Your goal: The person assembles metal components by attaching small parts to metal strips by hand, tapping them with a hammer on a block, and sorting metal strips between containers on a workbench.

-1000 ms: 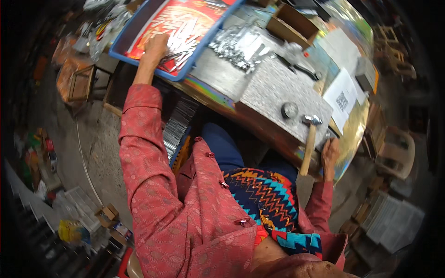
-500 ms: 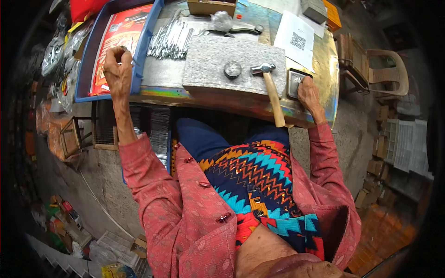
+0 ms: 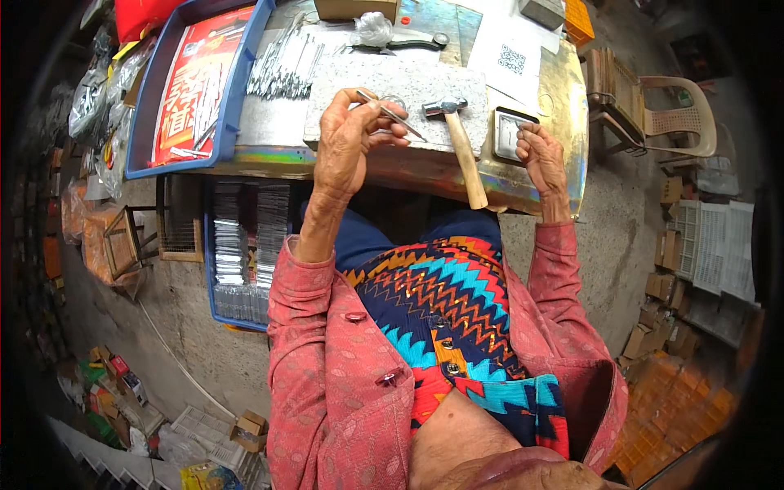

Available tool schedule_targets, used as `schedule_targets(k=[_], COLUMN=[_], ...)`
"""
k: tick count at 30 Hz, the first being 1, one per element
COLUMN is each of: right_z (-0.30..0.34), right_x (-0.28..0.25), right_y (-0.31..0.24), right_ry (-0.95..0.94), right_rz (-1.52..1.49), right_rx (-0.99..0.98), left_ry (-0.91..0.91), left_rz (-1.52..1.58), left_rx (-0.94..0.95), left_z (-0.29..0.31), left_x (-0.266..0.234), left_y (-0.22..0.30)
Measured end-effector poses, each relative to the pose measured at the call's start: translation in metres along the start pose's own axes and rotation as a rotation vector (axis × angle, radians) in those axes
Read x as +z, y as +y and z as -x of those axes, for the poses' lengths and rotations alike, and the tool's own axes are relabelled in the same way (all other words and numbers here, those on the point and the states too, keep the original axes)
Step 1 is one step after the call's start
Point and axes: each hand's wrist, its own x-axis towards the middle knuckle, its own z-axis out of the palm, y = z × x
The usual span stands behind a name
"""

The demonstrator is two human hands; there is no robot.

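Note:
My left hand [image 3: 345, 147] is closed around a thin metal rod [image 3: 394, 117], held slantwise above the near edge of a speckled stone block [image 3: 464, 86]. A round metal piece on the block is mostly hidden behind that hand's fingers. My right hand [image 3: 541, 157] is pinched at the right side of a small dark-rimmed tray [image 3: 504, 140]; a tiny item seems to be between thumb and finger, too small to name. Between the hands lies a hammer [image 3: 463, 155], its head on the block and its wooden handle jutting past the table edge.
A blue tray [image 3: 225, 140] holding a red printed sheet and some metal pieces stands at left. Beside it lies a pile of thin metal strips [image 3: 286, 67]. Dark-handled pliers [image 3: 418, 42] and a paper sheet [image 3: 523, 45] are farther back. Below sits a blue crate [image 3: 214, 304] of strips.
My left hand has moved right from over the blue tray to the stone block, now with the metal rod in it. The right hand has lifted slightly off the small tray, fingers pinched.

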Motion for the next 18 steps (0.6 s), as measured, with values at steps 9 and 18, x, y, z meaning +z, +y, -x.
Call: schedule_targets(k=[9,18], right_z=[0.023,0.024], right_x=[0.095,0.155], right_y=[-0.031,-0.031], right_ry=[-0.247,-0.372], right_rz=[-0.072,0.031], right_rx=[0.055,-0.078], left_ry=[-0.025,0.025], left_rz=[-0.034,-0.253], left_rx=[0.002,0.078], left_z=[0.011,0.024], left_x=[0.017,0.032], left_y=[-0.015,-0.016])
